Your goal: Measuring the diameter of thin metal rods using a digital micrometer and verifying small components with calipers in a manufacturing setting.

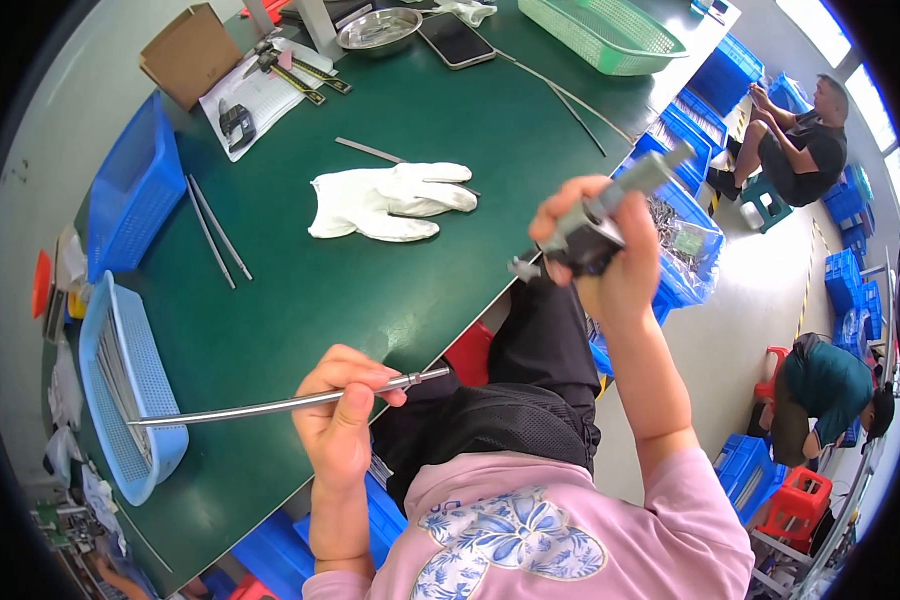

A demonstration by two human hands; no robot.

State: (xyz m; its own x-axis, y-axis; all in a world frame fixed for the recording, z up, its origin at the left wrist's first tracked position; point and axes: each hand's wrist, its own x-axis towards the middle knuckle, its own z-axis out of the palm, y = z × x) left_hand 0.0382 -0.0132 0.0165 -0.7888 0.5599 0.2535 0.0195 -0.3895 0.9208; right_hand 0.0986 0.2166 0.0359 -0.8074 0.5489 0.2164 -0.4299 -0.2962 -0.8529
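Observation:
Between the thumb and fingers of my left hand (340,420) is a slim, slightly curved metal rod (255,407). Its stepped tip points right, while the far end reaches over a light-blue basket (174,440). My right hand (625,265), raised past the table edge, grips a caliper (638,180) with a grey beam and a black housing, blurred by motion. The caliper and rod are apart. Several more rods (118,372) lie in the light-blue basket. On the green table a white glove (375,203) lies flat over another thin metal strip (365,149).
Two loose rods (210,225) rest beside a blue bin (138,190). Farther back are calipers (295,70) on paper, a metal bowl (378,30), a phone (456,40) and a green basket (610,40). Blue crates (685,265) stand right; two people (805,140) sit or bend beyond.

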